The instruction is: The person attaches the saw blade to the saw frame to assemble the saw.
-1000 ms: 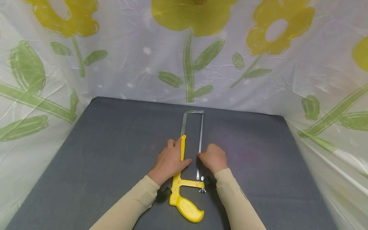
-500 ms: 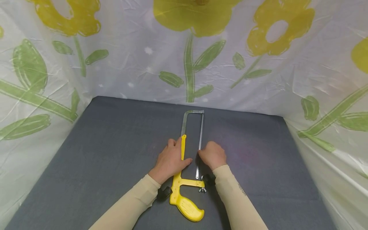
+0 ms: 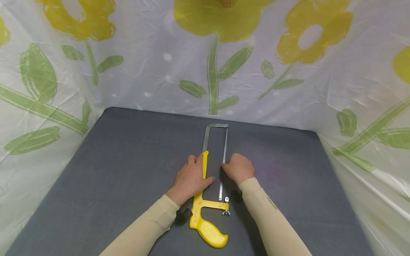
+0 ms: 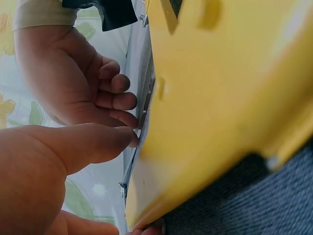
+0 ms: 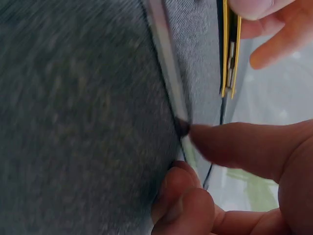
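Note:
A hacksaw [image 3: 209,233] with a yellow handle and a steel front bow lies flat on the dark tabletop. My left hand [image 3: 191,177] holds the yellow part of its frame, thumb stretched out toward the blade side. The thin blade [image 3: 225,145] meets the bow's far end; its near end sits loose, just short of the pin [image 3: 226,200] on the yellow crosspiece. Between thumb and fingers, my right hand [image 3: 238,169] pinches the blade around its middle. In the right wrist view the thumb tip touches the blade [image 5: 168,68], with curled fingers on its other side.
A wing nut [image 3: 226,213] sticks out from the crosspiece. Dark cloth covers the tabletop [image 3: 128,153]. White curtains [image 3: 144,64] printed with yellow flowers hang at the back and both sides.
My right hand has slid slightly up along the blade, away from the handle. The left hand and the saw frame have stayed in place; the head view has shifted a little.

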`<action>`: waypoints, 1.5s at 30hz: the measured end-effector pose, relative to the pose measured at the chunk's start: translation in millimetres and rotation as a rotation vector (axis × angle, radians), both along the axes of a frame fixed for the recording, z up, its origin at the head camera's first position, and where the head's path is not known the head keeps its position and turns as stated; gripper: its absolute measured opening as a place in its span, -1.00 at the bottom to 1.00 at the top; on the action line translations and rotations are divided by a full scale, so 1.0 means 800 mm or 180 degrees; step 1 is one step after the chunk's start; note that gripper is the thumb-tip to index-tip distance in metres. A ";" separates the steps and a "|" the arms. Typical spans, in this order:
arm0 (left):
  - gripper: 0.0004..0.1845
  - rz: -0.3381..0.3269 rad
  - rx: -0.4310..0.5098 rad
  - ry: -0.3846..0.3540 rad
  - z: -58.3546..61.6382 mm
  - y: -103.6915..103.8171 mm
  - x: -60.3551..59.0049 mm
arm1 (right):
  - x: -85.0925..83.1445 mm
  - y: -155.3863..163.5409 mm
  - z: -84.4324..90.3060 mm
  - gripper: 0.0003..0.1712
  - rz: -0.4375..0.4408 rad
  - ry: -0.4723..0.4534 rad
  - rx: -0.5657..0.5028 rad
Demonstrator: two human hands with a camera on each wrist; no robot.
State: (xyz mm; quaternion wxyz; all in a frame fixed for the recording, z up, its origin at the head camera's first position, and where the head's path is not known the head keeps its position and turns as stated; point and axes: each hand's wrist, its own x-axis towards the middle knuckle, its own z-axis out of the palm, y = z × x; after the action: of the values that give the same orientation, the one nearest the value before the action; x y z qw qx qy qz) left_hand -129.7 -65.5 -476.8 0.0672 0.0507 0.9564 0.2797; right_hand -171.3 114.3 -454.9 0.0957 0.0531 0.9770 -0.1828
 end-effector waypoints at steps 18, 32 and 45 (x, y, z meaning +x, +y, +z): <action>0.09 0.0010 0.0016 -0.0010 -0.001 0.000 0.000 | -0.008 0.001 -0.003 -0.64 -0.0171 -0.0249 -0.0327; 0.07 -0.0022 -0.0003 -0.0031 -0.001 -0.001 0.000 | -0.009 0.007 -0.002 -0.55 -0.0129 -0.0191 -0.0468; 0.13 -0.0047 -0.0080 -0.0069 0.001 0.000 0.000 | -0.005 0.001 0.003 -0.47 0.0009 -0.0239 -0.0268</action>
State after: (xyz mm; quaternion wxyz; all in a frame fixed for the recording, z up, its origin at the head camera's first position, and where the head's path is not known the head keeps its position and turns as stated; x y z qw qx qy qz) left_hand -129.8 -65.8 -476.0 0.0802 0.0539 0.9587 0.2677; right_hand -175.1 115.4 -452.7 0.1347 0.0545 0.9643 -0.2215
